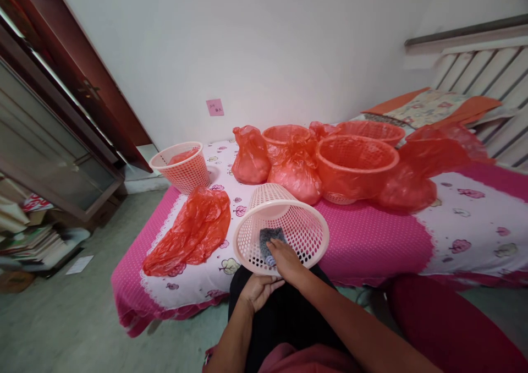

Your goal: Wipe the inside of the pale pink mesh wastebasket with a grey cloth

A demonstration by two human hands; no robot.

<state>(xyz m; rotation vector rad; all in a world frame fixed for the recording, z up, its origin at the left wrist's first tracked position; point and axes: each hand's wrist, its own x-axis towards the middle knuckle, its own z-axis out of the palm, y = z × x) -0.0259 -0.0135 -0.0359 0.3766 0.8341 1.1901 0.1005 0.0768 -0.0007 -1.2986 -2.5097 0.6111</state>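
A pale pink perforated plastic basket (319, 224) lies tilted at the bed's front edge, its mouth turned toward me. Under its near rim is my left hand (259, 291), the fingers closed at the rim and partly hidden. My right hand (286, 260) reaches into the mouth and presses a grey cloth (270, 238) against the inner wall. To the left, a crumpled red plastic bag (193, 230) lies flat on the bedspread.
Behind it stands another pink basket (187, 169) with red plastic inside. Several red-bagged baskets (355, 164) and tied red bags (251, 158) fill the bed's middle. A dark red rounded seat (449, 323) is at lower right. A cabinet (49, 136) stands left.
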